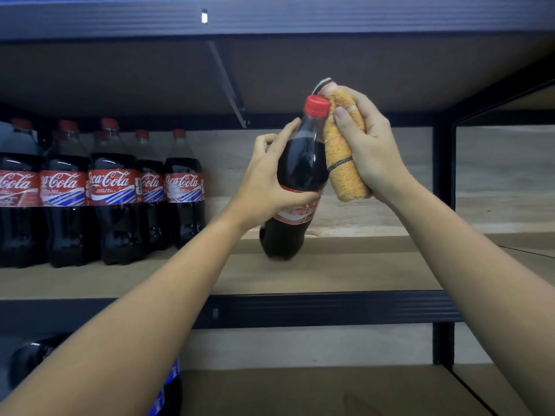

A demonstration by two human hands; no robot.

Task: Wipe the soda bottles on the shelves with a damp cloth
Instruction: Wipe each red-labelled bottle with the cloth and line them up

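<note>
- A cola bottle (301, 175) leans tilted on the middle shelf (330, 271), its base on the wooden board, well apart from the others.
- The left hand (267, 181) wraps its fingers round the label.
- The right hand (365, 145) clutches a rolled orange cloth (342, 151) against the bottle's neck and shoulder.
- The row of bottles (99, 193) stands at the left; whether any has been wiped cannot be told, so most work probably remains.

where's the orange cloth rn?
In the head view, right of centre: the orange terry cloth is gripped in the right hand, pressed against the neck of the red-capped cola bottle that the left hand holds tilted on the middle shelf.
</note>
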